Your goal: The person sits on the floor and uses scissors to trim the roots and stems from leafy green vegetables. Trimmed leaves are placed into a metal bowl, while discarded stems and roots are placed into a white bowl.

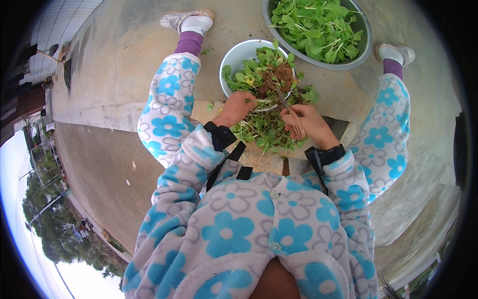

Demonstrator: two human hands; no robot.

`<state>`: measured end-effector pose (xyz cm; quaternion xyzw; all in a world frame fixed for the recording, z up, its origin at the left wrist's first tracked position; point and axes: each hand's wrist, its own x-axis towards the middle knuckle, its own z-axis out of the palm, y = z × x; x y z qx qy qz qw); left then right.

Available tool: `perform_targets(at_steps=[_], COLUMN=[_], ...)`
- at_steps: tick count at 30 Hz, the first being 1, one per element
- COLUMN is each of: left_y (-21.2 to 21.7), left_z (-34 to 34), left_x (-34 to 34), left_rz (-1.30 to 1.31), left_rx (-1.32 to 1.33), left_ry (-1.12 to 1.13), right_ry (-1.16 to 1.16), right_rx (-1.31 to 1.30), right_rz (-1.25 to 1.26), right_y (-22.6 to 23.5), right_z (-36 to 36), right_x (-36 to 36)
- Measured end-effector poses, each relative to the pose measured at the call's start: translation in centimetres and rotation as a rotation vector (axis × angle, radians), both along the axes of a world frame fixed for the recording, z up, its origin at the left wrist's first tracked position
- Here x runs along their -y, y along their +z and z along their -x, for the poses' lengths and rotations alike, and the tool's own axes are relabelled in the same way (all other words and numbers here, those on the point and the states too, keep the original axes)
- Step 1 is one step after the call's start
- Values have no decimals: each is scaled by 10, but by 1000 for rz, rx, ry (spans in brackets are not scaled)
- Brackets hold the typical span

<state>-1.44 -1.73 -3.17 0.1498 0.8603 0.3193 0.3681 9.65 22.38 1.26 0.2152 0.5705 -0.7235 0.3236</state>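
My left hand (236, 108) is closed in a pinch on the pale stems of a leafy green at the near rim of a white bucket (230, 63). In my right hand (313, 124) is a pair of scissors (298, 125), its looped handles in my fingers and its blades pointing up and left toward the stems. The bucket holds leafy greens (244, 78) and a clump of brown soil and roots (277, 79). Just below my hands lies a heap of small green leaves and stems (269, 132). Whether the blades touch the stems I cannot tell.
A grey metal basin (367, 40) full of loose green leaves (318, 32) stands beyond the bucket, to the right. My legs stretch out on both sides, with a shoe (174, 20) at the far left and another shoe (407, 55) at the right. Concrete floor (99, 79) surrounds me.
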Motion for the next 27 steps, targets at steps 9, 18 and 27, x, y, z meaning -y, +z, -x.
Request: perform_targets(at_steps=[9, 18, 27], left_y=[-1, 6, 8], left_z=[8, -3, -1], left_x=[4, -3, -5], left_rz=[-117, -138, -124], left_rx=[47, -163, -200], left_ry=[120, -43, 52], right_ry=[33, 58, -41], right_rx=[-33, -37, -190], right_rz=[-21, -61, -181], right_y=[5, -2, -10], right_z=[4, 8, 8], right_x=[7, 14, 17])
